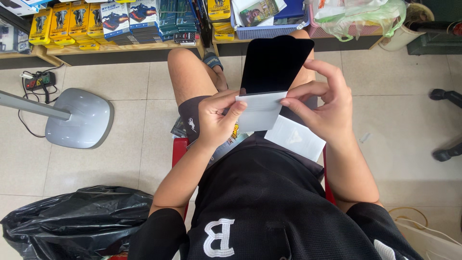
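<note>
Black screen protector (274, 62) stands half drawn from its white sleeve (260, 111), above the lap. Left hand (216, 120) pinches the sleeve; right hand (325, 103) fingertips grip its edge. Removal incomplete.

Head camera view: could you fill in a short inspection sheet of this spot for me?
Surface: pale tiled floor; person sits on a red stool.
Job's things: black glass sheet in a white sleeve.
Clutter: black bag, white sheet on the lap.
Grippers: left hand and right hand both pinch the sleeve.
Cables: power strip with black cord.
Surroundings: grey stand base, shelf of yellow boxes.
</note>
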A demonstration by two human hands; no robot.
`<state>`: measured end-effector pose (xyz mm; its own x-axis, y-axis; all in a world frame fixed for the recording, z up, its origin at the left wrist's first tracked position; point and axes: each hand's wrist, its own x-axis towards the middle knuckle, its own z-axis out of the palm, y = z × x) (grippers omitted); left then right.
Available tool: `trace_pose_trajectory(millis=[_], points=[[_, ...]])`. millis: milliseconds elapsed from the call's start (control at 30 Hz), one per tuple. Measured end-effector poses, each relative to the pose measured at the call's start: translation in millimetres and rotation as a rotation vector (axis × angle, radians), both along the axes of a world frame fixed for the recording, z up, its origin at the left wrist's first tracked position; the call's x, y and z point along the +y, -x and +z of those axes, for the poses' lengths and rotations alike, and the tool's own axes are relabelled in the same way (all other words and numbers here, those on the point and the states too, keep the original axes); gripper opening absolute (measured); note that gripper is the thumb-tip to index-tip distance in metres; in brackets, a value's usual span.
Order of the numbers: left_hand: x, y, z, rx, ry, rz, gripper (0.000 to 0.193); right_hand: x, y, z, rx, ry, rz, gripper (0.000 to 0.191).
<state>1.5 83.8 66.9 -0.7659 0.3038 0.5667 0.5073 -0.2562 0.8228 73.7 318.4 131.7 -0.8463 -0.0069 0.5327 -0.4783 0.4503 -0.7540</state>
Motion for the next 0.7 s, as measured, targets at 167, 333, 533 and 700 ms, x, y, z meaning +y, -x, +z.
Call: trace_pose_trajectory(millis=[167, 333, 533, 700], points=[[10, 0, 2, 0.046, 0.026, 0.022, 0.028, 11, -1, -1, -0.008, 0.046, -0.003, 0.071], [15, 3, 5, 0.02, 0.029, 0.018, 0.029, 16, 1, 2, 0.025, 0.061, 0.011, 0.071], [16, 7, 17, 0.05, 0.04, 0.004, 0.031, 23, 4, 8, 0.021, 0.099, 0.019, 0.071], [29, 5, 28, 0.075, 0.051, -0.015, 0.035, 34, 2, 9, -0.017, 0.161, 0.012, 0.068]])
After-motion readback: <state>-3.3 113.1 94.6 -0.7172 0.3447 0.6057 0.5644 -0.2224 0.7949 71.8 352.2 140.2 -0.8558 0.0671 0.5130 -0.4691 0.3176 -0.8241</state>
